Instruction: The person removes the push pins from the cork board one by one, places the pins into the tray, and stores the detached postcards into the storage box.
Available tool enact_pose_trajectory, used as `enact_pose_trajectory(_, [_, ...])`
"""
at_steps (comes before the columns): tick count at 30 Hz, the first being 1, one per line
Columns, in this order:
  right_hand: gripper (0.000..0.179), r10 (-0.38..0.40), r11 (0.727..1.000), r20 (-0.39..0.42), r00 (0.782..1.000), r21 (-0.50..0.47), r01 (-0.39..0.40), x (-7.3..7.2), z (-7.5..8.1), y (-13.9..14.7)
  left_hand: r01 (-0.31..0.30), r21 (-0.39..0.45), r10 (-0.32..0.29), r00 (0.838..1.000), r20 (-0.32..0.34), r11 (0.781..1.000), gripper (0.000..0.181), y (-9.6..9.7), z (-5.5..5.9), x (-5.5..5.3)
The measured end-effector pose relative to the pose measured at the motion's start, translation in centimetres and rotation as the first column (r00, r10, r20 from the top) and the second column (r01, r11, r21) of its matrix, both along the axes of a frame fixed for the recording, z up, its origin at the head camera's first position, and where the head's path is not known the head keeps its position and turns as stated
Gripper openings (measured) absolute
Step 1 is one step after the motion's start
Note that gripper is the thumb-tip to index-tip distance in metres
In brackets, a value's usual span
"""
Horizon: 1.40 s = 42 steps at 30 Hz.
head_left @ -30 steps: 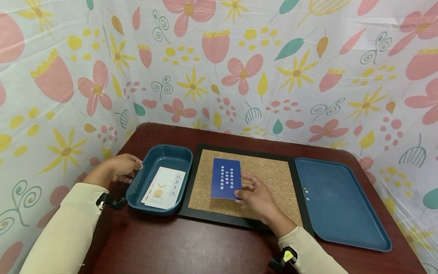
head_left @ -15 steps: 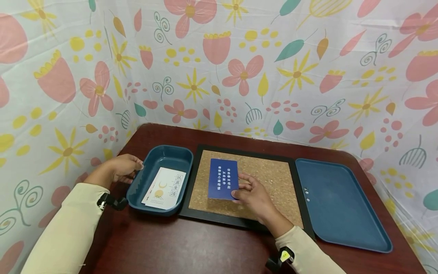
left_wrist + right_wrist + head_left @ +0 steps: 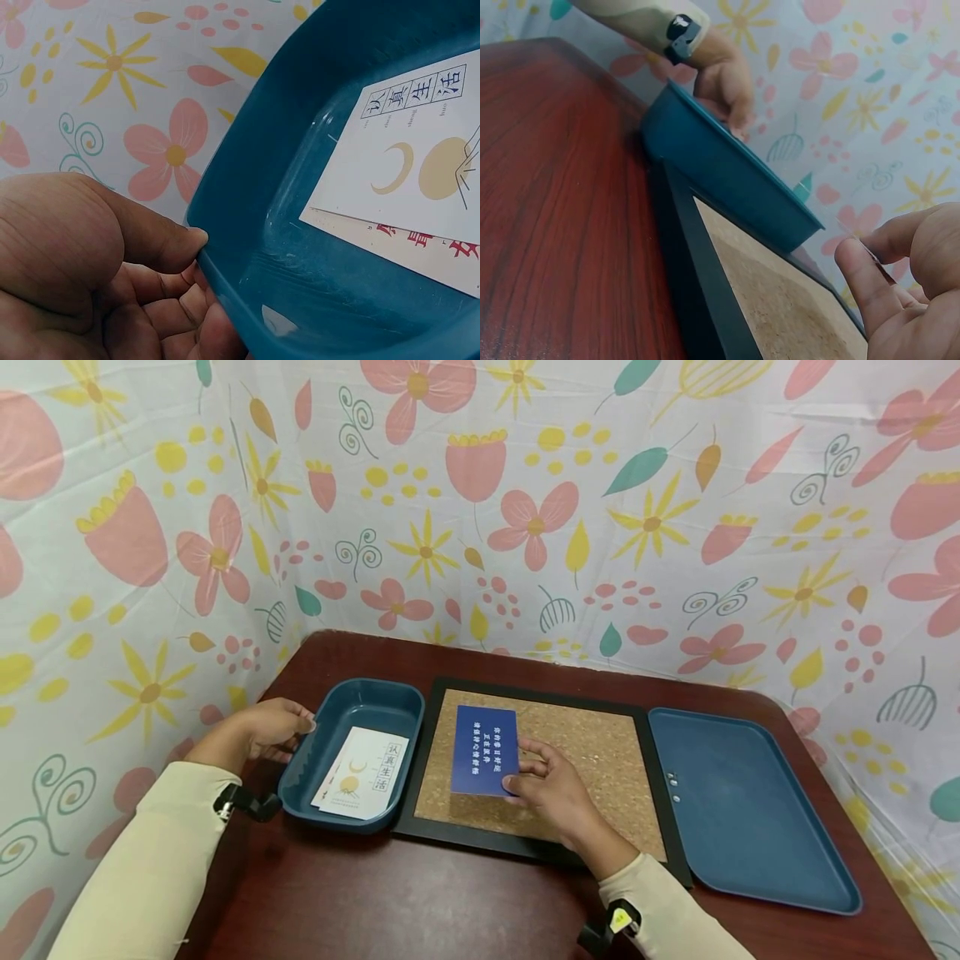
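Between thumb and fingers, my right hand [image 3: 558, 789] pinches a blue card [image 3: 483, 752] with white lettering by its right edge. The card is held over the left part of a black-framed cork board [image 3: 600, 777]. In the right wrist view the card appears nearly edge-on, mostly hidden by the fingers. My left hand [image 3: 273, 727] grips the left rim of a deep blue tray [image 3: 367, 689], thumb on top and fingers outside, as the left wrist view shows. Inside that tray lie white cards [image 3: 363, 772], the top one with a moon drawing; red print shows beneath it.
A shallow blue tray [image 3: 757, 810] lies right of the cork board, on the dark red wooden table [image 3: 360, 893]. Several small shiny pins [image 3: 672, 785] sit at its left edge. A flowered cloth [image 3: 540, 510] hangs behind and to the left of the table.
My right hand has shifted slightly left with the blue card, over the cork board. My left hand and the deep tray look the same.
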State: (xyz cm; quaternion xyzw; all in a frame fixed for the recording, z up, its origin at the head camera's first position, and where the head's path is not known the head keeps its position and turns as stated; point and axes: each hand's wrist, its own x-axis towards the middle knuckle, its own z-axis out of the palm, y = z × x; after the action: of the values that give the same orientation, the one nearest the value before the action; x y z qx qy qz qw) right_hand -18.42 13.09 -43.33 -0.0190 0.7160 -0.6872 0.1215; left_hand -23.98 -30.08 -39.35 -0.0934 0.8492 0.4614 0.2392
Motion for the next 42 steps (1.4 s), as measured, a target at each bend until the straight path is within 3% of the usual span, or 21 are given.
enact_pose_trajectory(42, [0.073,0.016,0.999,-0.001,1.0,-0.047,-0.016,0.0,0.1,-2.5,0.0,0.011,0.0,1.0,-0.004,1.0,0.025,-0.1,-0.1,0.0])
